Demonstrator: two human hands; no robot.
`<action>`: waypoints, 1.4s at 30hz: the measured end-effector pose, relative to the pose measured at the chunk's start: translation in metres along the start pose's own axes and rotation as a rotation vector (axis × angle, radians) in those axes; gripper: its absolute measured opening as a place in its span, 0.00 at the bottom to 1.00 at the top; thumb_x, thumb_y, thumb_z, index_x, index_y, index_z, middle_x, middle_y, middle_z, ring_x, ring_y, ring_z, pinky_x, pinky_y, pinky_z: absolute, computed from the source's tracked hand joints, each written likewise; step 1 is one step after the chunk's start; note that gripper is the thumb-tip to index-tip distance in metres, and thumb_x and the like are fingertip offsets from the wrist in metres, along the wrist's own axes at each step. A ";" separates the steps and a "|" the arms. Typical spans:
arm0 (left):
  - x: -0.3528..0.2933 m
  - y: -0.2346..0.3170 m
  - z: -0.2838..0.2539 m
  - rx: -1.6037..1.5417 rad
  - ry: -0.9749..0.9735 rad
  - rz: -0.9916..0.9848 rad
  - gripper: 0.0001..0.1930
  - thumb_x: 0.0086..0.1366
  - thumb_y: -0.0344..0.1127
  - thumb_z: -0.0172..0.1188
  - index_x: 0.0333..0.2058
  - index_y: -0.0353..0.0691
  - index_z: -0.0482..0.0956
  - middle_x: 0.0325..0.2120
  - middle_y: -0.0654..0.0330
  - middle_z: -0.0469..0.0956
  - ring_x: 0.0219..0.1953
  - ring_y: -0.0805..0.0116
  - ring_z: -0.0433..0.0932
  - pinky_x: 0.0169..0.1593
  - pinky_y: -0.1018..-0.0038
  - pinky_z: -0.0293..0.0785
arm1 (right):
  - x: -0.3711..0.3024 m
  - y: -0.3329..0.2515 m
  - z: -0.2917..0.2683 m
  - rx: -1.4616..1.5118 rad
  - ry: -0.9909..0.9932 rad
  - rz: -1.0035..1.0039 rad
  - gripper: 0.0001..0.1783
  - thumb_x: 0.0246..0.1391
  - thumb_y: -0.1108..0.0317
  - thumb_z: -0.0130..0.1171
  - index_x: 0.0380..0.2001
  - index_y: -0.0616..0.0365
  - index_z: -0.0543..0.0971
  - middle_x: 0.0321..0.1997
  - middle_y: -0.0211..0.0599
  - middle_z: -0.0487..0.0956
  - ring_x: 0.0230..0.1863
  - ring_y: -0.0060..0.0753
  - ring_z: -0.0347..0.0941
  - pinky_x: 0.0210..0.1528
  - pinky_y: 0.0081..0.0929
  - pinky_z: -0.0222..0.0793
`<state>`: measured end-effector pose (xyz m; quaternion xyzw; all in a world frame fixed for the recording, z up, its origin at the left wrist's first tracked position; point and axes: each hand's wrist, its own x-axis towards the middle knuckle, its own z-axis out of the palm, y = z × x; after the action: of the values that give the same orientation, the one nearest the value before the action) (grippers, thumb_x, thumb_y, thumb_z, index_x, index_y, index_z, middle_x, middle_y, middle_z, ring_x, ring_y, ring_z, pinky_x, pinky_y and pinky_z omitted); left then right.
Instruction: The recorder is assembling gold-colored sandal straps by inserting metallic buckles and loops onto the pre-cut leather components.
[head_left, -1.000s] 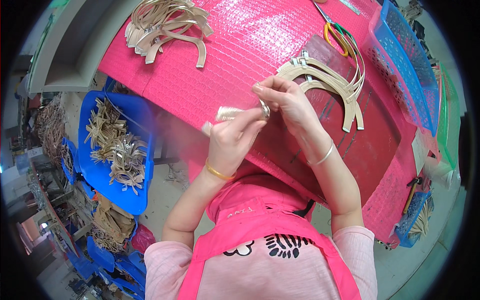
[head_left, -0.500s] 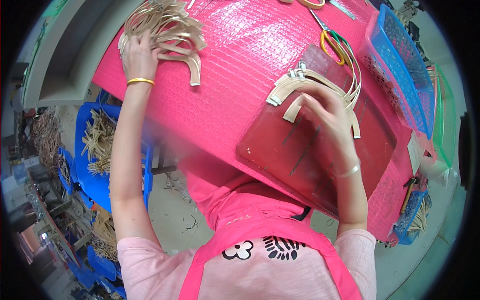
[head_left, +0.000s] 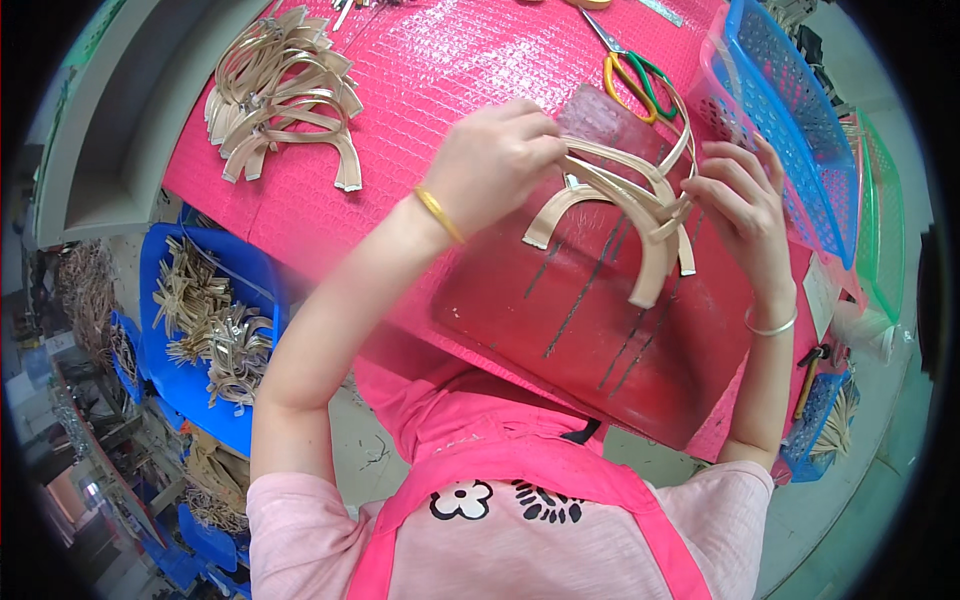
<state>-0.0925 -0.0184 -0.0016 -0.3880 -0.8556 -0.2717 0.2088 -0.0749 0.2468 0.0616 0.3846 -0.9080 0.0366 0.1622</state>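
Note:
Over the dark red board (head_left: pixel 500 310), my left hand (head_left: pixel 497 165) is closed on the left end of several curved beige straps (head_left: pixel 652 265). These straps arch to the right and hang down above the board. My right hand (head_left: pixel 742 205) is at their right side, fingers bent, pinching a thin strap there; its fingertips are partly hidden. Below my left hand, another curved beige strap (head_left: pixel 560 212) lies on the board. Yellow-and-green-handled scissors (head_left: pixel 618 75) lie just beyond the straps.
A heap of beige straps (head_left: pixel 285 95) lies at the table's far left. Blue (head_left: pixel 790 120) and green (head_left: pixel 880 220) perforated baskets stand at the right. Below the left edge, a blue bin (head_left: pixel 165 350) holds bundled straps. A small hammer (head_left: pixel 808 385) lies at the right edge.
My left hand has left the heap and moved right to grip the straps over the board. My right hand has shifted right, to the straps' other side. The straps are now lifted.

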 end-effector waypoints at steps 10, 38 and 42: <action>0.012 0.014 -0.023 -0.068 -0.082 0.039 0.06 0.47 0.27 0.55 0.27 0.38 0.71 0.25 0.59 0.73 0.29 0.62 0.73 0.32 0.71 0.71 | -0.008 -0.026 0.006 0.362 -0.089 0.094 0.27 0.32 0.83 0.50 0.40 0.48 0.72 0.43 0.33 0.70 0.51 0.34 0.62 0.60 0.44 0.43; -0.054 0.060 -0.037 -1.144 -0.418 -1.049 0.12 0.57 0.33 0.50 0.39 0.36 0.74 0.22 0.67 0.74 0.18 0.88 0.64 0.19 0.91 0.57 | -0.010 -0.161 0.028 1.871 -0.265 0.972 0.11 0.56 0.66 0.44 0.36 0.62 0.71 0.14 0.26 0.70 0.10 0.09 0.54 0.11 0.10 0.44; -0.065 0.064 -0.035 -1.255 -0.289 -1.094 0.14 0.59 0.34 0.49 0.40 0.32 0.73 0.23 0.67 0.74 0.20 0.88 0.63 0.22 0.91 0.56 | -0.008 -0.164 0.054 1.805 -0.191 0.983 0.12 0.55 0.63 0.45 0.31 0.60 0.72 0.12 0.27 0.69 0.09 0.10 0.54 0.11 0.11 0.45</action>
<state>0.0022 -0.0409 0.0081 0.0061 -0.6316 -0.7070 -0.3181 0.0328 0.1267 -0.0017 -0.0491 -0.6085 0.7360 -0.2926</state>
